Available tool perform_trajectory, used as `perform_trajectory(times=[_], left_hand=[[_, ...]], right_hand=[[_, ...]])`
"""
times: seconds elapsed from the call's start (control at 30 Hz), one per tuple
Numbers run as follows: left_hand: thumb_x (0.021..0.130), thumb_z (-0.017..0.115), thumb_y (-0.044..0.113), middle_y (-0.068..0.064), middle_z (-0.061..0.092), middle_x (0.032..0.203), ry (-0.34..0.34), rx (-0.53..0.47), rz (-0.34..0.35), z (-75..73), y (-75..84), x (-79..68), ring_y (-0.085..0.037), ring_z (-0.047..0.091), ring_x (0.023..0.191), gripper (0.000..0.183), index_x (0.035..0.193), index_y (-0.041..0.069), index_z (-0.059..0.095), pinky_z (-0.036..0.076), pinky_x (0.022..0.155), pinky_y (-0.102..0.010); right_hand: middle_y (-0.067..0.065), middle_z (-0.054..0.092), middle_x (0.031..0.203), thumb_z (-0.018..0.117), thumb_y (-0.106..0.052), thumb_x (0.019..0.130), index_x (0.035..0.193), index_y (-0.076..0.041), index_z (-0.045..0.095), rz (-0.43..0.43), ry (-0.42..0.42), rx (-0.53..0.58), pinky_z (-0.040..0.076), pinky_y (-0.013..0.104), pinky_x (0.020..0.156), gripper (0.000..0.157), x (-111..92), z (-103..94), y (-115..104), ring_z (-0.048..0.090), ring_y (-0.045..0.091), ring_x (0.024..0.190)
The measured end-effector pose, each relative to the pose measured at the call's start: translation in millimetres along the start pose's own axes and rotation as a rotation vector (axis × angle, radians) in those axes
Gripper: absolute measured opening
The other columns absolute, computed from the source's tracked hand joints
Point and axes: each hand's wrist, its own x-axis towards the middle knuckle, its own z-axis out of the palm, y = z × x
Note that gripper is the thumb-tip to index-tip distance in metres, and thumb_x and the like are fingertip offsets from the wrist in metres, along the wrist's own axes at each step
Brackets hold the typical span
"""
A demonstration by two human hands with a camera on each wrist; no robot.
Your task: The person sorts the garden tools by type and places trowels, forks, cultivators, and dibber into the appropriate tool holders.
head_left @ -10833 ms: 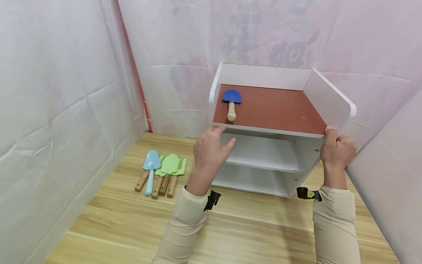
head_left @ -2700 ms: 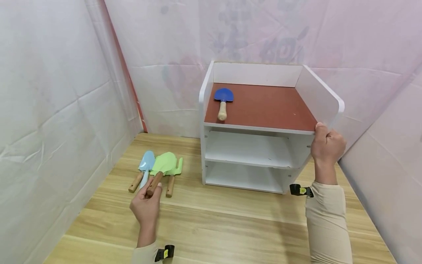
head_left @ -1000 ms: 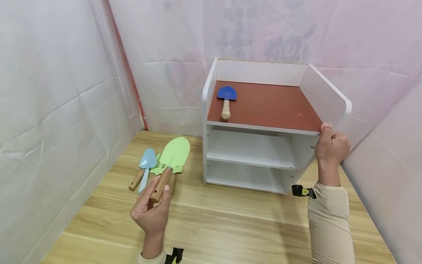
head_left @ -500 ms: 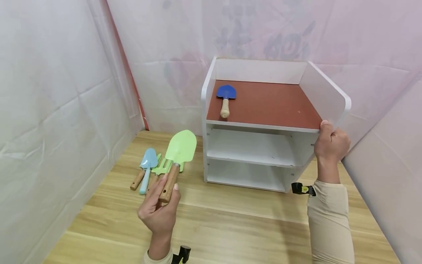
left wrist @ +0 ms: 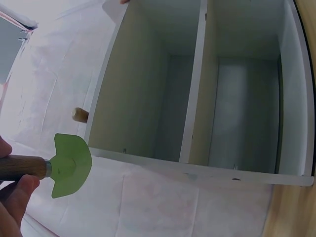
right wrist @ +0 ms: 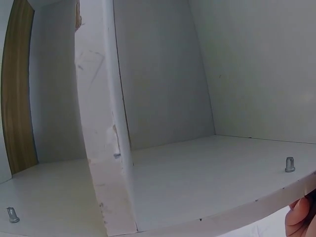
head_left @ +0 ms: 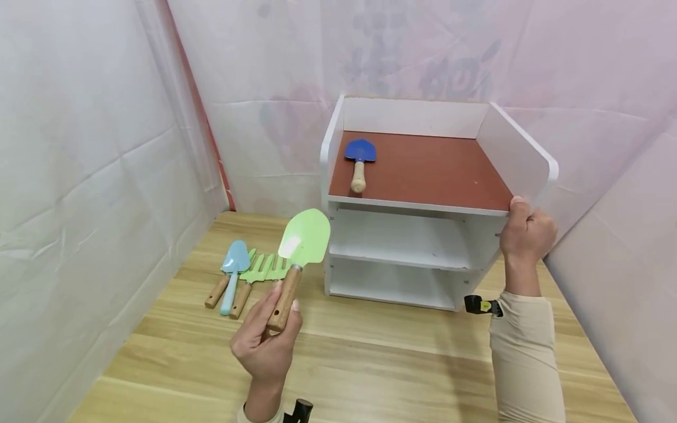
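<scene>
My left hand (head_left: 267, 346) pinches the wooden handle of a light green trowel (head_left: 305, 238) between thumb and fingers. Its blade points up and away, held above the table and overlapping the shelf unit's left edge in the head view. In the left wrist view the trowel blade (left wrist: 71, 165) shows beside the unit's side panel. My right hand (head_left: 528, 235) grips the front right corner of the white shelf unit (head_left: 412, 202), thumb on top; in the right wrist view only some fingers (right wrist: 297, 217) show at the panel's edge. A blue trowel (head_left: 360, 151) lies on the unit's brown-red top, at the left.
Left of the unit on the wooden table (head_left: 174, 352) lie a light blue trowel (head_left: 236, 257), green hand forks (head_left: 257, 270) and another wooden handle (head_left: 216, 292) partly hidden under the blue one. Two white shelves (head_left: 402, 238) sit below the top. Sheeted walls (head_left: 106, 176) close the sides and back.
My left hand, empty beside the unit at first, has taken the green trowel from the pile and carried it up and right, uncovering the forks. The right hand keeps its grip on the corner.
</scene>
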Motion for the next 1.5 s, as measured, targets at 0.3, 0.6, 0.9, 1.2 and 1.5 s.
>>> perform_trajectory(times=[0.3, 0.6, 0.9, 1.2, 1.5], left_hand=[[0.067, 0.070, -0.008, -0.032, 0.063, 0.084, -0.018, -0.036, 0.041, 7.4, 1.2, 0.0, -0.028, 0.066, 0.085, 0.023, 0.085, -0.021, 0.064, 0.051, 0.074, -0.033], [0.068, 0.070, -0.007, -0.031, 0.063, 0.080, -0.031, -0.052, 0.061, 14.2, 6.4, 5.7, -0.024, 0.067, 0.082, 0.021, 0.084, -0.020, 0.065, 0.052, 0.068, -0.027], [0.070, 0.069, -0.005, -0.031, 0.064, 0.082, -0.070, -0.074, 0.096, 23.9, 11.5, 9.3, -0.025, 0.067, 0.081, 0.020, 0.084, -0.019, 0.066, 0.052, 0.069, -0.026], [0.074, 0.070, -0.003, -0.027, 0.065, 0.087, -0.100, -0.150, 0.131, 29.8, 16.5, 6.3, -0.029, 0.067, 0.084, 0.020, 0.088, -0.017, 0.066, 0.052, 0.070, -0.028], [0.075, 0.070, -0.003, -0.029, 0.065, 0.087, -0.148, -0.186, 0.118, 40.6, 15.5, -0.6, -0.030, 0.066, 0.082, 0.020, 0.091, -0.015, 0.067, 0.053, 0.070, -0.030]], right_hand=[[-0.013, 0.024, 0.038, 0.044, -0.034, 0.085, 0.043, -0.016, 0.033, -0.006, 0.022, 0.005, 0.012, 0.031, 0.040, 0.047, -1.2, -1.7, 1.7, 0.024, 0.016, 0.043], [-0.007, 0.025, 0.039, 0.043, -0.032, 0.084, 0.043, -0.015, 0.032, -0.029, 0.023, 0.015, 0.012, 0.031, 0.040, 0.046, -4.4, -0.9, 3.2, 0.022, 0.017, 0.043], [0.003, 0.031, 0.042, 0.042, -0.029, 0.084, 0.043, -0.012, 0.034, -0.072, 0.038, 0.039, 0.012, 0.030, 0.040, 0.045, -5.6, -0.4, 4.2, 0.024, 0.018, 0.043], [-0.012, 0.027, 0.039, 0.043, -0.030, 0.083, 0.042, -0.016, 0.034, -0.054, 0.035, 0.032, 0.012, 0.029, 0.040, 0.044, -4.2, 0.7, 4.0, 0.023, 0.013, 0.043], [0.003, 0.034, 0.044, 0.041, -0.029, 0.084, 0.043, -0.009, 0.035, -0.085, 0.046, 0.027, 0.012, 0.031, 0.041, 0.045, -4.6, -1.9, 3.8, 0.024, 0.017, 0.044]])
